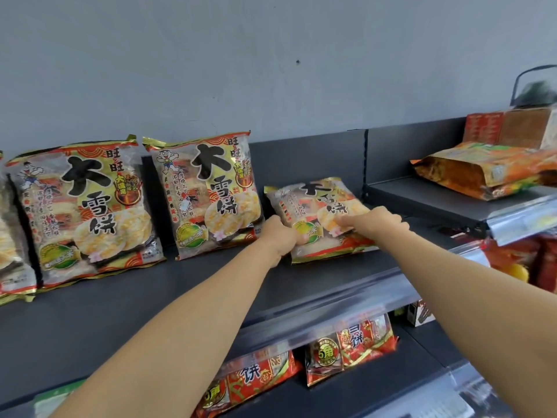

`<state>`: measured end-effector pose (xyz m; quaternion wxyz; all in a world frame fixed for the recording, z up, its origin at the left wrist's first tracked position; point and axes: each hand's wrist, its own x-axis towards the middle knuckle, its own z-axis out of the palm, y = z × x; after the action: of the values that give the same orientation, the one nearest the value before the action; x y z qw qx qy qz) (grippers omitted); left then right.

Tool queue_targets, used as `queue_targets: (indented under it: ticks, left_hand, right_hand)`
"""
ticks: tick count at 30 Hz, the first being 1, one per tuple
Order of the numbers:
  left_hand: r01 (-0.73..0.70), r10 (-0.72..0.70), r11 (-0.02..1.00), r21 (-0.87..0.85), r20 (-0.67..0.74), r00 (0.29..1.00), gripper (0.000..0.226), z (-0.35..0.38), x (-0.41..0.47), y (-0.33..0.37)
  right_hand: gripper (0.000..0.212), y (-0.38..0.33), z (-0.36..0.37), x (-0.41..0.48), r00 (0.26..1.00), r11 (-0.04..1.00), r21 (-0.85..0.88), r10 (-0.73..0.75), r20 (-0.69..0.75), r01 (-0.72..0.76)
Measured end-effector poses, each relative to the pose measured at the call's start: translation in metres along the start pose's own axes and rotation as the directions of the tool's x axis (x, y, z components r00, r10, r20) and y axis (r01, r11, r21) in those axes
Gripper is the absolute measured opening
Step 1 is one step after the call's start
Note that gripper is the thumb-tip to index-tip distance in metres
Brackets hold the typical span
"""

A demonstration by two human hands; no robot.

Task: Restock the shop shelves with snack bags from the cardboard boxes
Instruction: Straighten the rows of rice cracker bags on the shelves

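On shelf (150, 297), mid-width: bag (316, 206) tilted back, left grip (278, 236) clenched on its edge, right grip (373, 221) pinching its front. Toward shelf's left, standing bags (208, 194) already placed. Likely partway; boxes unseen.

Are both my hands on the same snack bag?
Yes, the left hand grips the snack bag's lower left edge and the right hand holds its front.

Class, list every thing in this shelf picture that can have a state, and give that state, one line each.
held snack bag: tilted back, not yet upright.
left hand: grips the held snack bag's left edge.
right hand: holds the held snack bag's front.
neighbouring snack bag: upright, leaning back.
orange bags: lying flat, stacked.
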<state>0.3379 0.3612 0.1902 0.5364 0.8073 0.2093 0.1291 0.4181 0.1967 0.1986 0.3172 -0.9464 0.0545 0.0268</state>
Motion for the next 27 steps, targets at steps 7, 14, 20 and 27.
queue_targets:
  ticks: [7,14,20,27]
  left_hand:
    - [-0.291,0.358,0.913,0.284,-0.224,0.906,0.091,-0.006,0.008,0.003]
    - [-0.261,0.370,0.867,0.424,-0.199,0.907,0.094,-0.024,0.022,-0.005]
    - [-0.263,0.328,0.843,0.469,-0.063,0.942,0.079,-0.031,0.024,-0.007]
    - [-0.166,0.311,0.740,0.652,-0.112,0.944,0.049,-0.054,0.004,-0.027]
  right_hand:
    - [0.079,-0.027,0.011,0.007,0.979,0.954,0.223,-0.202,-0.021,0.202]
    - [0.108,-0.056,0.060,-0.005,0.938,0.848,0.467,-0.331,0.101,0.249]
    - [0.112,-0.068,0.080,0.000,0.926,0.864,0.408,-0.363,0.102,0.294]
    - [0.113,-0.086,0.090,0.009,0.946,0.894,0.351,-0.318,0.063,0.277]
